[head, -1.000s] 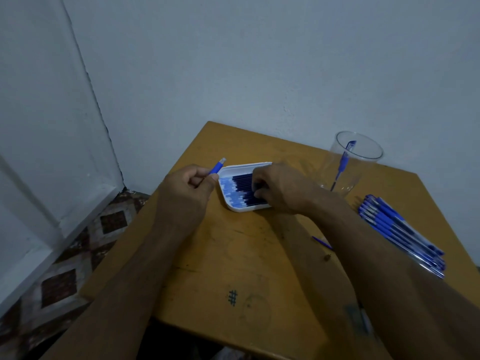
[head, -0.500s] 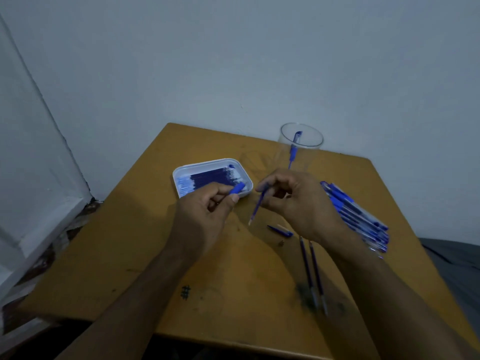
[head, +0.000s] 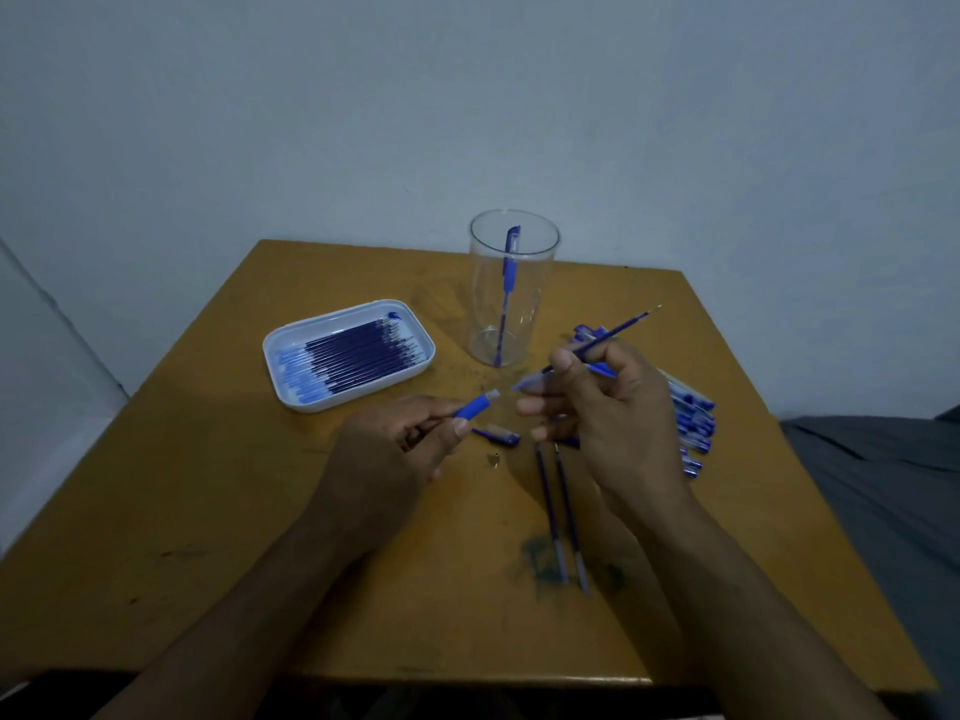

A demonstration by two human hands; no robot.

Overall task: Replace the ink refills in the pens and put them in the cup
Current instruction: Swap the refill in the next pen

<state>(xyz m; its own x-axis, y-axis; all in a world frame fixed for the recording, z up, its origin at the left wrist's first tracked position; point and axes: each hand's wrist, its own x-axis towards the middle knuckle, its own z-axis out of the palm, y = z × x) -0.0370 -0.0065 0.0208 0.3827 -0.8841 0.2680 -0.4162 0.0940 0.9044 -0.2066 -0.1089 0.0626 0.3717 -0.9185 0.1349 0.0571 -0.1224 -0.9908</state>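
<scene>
A: What's each hand got?
B: Left hand (head: pixel 387 449) grips a pen barrel (head: pixel 475 406); right hand (head: pixel 605 413) pinches a refill (head: pixel 602 340), tip aimed up and right
A: And around them?
B: Two refills (head: pixel 558 517) lie near the right wrist, tray (head: pixel 291 392) of refills left, cup (head: pixel 511 288) behind holding one pen (head: pixel 509 267), pens (head: pixel 693 423) piled right, all on the table (head: pixel 208 511)

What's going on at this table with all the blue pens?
A person is refilling pens. The left hand holds a blue pen piece, and the right hand pinches a fresh refill. More refills fill the white tray, two lie loose on the table, and one pen stands in the clear cup.
</scene>
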